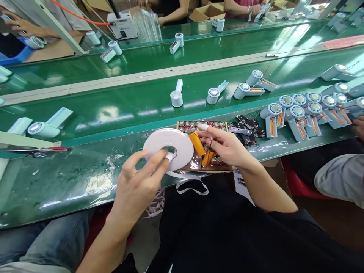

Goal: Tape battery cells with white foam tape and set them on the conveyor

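Note:
My left hand grips a flat roll of white tape, its fingers reaching into the core. A loose strip of the tape curls down over the bench's front edge. My right hand, with white covers on fingertips, is closed on an orange-wrapped battery with a dark wire. Another orange battery lies against those fingers, beside the roll; whether it is held too, I cannot tell. Beneath both hands sits a shallow box of batteries with green-ringed ends, partly hidden.
Dark circuit boards are heaped right of the box. Several light-blue fan housings crowd the bench further right; others stand on the green conveyor. Red-handled tweezers lie at left. Co-workers sit on both sides and across.

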Demonstrator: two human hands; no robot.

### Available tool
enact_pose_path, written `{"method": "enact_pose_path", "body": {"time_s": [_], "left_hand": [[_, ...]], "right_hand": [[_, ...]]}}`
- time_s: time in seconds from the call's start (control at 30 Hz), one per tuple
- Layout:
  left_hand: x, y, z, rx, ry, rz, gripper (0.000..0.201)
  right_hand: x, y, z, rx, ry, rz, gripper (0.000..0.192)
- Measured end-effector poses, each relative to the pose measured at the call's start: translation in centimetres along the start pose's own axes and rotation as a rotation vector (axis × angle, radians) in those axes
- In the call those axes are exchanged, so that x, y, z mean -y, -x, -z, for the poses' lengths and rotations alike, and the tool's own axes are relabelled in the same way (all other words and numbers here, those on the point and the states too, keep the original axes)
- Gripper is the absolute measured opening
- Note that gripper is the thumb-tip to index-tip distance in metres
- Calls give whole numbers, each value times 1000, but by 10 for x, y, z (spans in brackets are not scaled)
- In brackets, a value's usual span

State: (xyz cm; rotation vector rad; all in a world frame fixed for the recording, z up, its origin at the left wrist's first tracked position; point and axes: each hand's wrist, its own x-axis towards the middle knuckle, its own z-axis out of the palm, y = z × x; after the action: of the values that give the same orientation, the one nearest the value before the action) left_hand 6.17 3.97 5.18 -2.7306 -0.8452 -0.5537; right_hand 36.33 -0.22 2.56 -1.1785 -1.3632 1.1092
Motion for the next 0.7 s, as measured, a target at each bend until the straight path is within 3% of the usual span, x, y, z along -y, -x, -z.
{"method": "enact_pose_path", "body": {"time_s": [0.13, 0.2, 0.37, 0.47, 0.57, 0.63, 0.7], "left_hand": [[5, 0, 4, -47, -32, 67, 41], [5, -4, 7, -26, -2, 56, 41], [3, -13, 8, 21, 60, -4, 39], [-10, -10, -2, -51, 104, 41, 32], [-37, -7, -16, -108, 212, 140, 38], [-53, -6, -22, -117, 239, 143, 37], [-57, 0, -26, -89, 239, 86, 29]], "right_hand": [[1, 3, 5, 141, -203, -3, 67], [4, 2, 3, 121, -226, 29, 64], [14, -8, -10, -105, -148, -1, 47], [16, -9, -34, -323, -345, 51, 45], [13, -8, -56, -569, -595, 112, 39], [11, -9, -50, -610, -682, 127, 34], [11, -12, -21, -670, -695, 212, 31]]}}
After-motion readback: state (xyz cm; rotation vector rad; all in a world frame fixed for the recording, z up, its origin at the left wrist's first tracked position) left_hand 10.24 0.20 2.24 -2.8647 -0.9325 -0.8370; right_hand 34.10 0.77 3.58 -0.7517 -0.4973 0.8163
